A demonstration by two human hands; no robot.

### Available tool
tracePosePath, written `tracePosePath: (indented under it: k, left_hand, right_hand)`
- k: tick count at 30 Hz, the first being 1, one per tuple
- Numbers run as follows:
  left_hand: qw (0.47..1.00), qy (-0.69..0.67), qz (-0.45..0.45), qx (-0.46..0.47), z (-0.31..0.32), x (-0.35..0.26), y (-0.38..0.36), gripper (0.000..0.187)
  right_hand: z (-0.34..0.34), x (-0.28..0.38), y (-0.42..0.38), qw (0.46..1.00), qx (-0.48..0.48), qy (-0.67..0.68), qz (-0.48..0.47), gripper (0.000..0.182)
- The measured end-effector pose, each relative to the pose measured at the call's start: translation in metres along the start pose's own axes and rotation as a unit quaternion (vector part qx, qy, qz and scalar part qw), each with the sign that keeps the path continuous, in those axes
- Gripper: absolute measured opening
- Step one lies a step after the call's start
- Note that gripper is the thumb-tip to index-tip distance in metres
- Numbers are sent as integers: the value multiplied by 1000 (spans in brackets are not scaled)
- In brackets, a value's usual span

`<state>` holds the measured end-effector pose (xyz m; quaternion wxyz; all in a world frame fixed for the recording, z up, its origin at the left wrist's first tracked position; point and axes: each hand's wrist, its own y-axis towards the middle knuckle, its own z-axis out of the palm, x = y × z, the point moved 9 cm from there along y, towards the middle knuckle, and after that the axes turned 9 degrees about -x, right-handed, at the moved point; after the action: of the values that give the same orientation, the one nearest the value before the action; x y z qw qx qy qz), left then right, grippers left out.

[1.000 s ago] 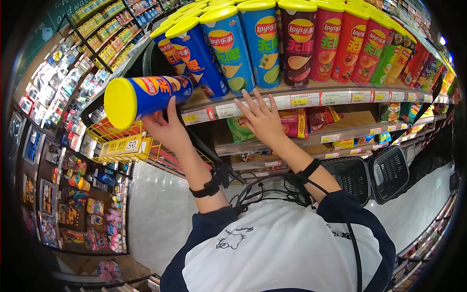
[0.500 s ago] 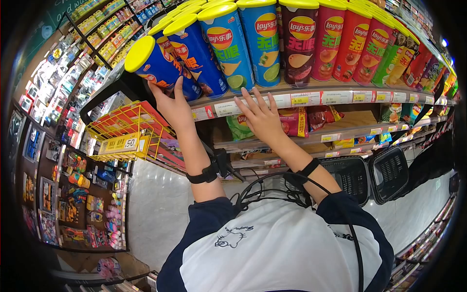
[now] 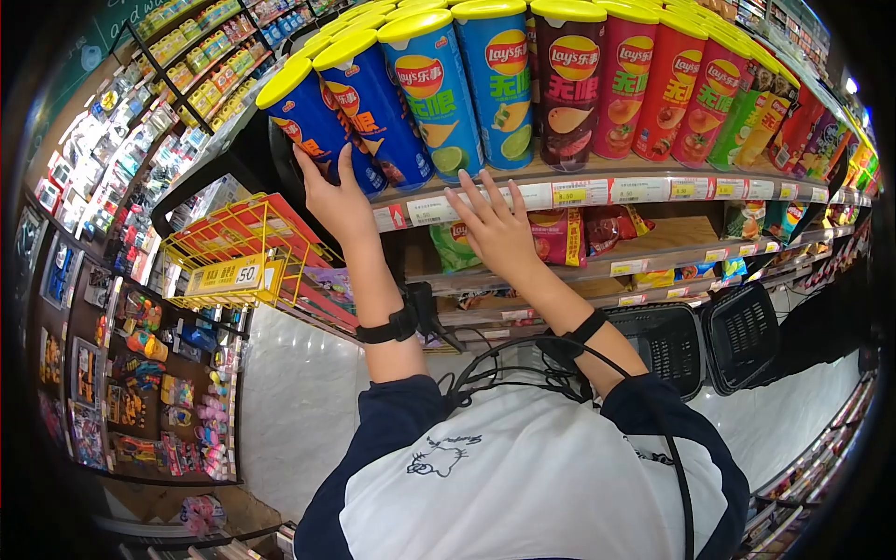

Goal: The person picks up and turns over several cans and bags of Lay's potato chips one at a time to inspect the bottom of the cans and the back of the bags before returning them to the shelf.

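Note:
At the left end of the top shelf, my left hand (image 3: 342, 207) is around the lower part of a dark blue chip canister (image 3: 306, 114) with a yellow lid. The canister stands in the row, leaning slightly left in the view, beside another dark blue canister (image 3: 378, 121). Part of its base is hidden behind my fingers. My right hand (image 3: 500, 229) lies with fingers spread over the price strip (image 3: 597, 192) on the shelf's front edge, below a light blue canister (image 3: 436, 98). Nothing is held in it.
More canisters in maroon (image 3: 567, 84), red and green continue to the right. Bagged snacks (image 3: 558, 235) lie on the shelf below. A yellow wire rack (image 3: 233, 252) hangs at the left. Black shopping baskets (image 3: 742, 327) are at lower right, near a person's dark clothing.
The dark blue canister in my left hand has gone from a stronger leftward tilt to more upright, closer to its neighbour. My right hand stays at the shelf edge, fingers spread.

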<state>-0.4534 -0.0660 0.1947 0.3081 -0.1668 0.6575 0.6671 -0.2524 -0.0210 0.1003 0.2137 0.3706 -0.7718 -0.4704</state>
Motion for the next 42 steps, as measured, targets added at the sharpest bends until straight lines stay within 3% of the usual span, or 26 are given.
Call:
tracePosePath:
  k: [3,12,15,18,19,22,24,29,33,36,42]
  left_hand:
    - [999,16,33,-9,-3,-3,-7,59]
    - [992,123,-18,36,-5,10,-41,60]
    - [988,80,120,-58,-15,-25,-63,59]
    - [989,54,136,17,-12,-37,-101,53]
    - [989,33,141,38,-10,-39,-114,45]
    - [980,-4,174,96,-1,-28,-151,44]
    - [979,22,169,116,5,-28,-159,45]
    - [963,104,170,181,29,-27,-172,57]
    - [960,117,179,182,35,-31,-177,62]
    - [957,127,187,182,35,-32,-178,65]
    - [948,153,183,212,34,-30,-178,68]
  right_hand:
    - [-1,1,0,1000,8,0,0,68]
    - [-1,2,1,1000,5,-13,-7,71]
    - [-6,1,3,999,35,23,0,67]
    - [-18,3,-6,986,52,150,-49,60]
    - [-31,-3,-11,977,21,208,-41,45]
    - [-36,-39,-51,966,9,256,38,32]
    - [-17,-78,-93,953,46,253,162,23]
    - [4,-164,-188,892,92,126,425,34]
    - [6,-188,-216,880,67,96,460,46]
    - [26,-193,-229,871,146,83,462,53]
    - [41,-196,-227,870,179,36,458,56]
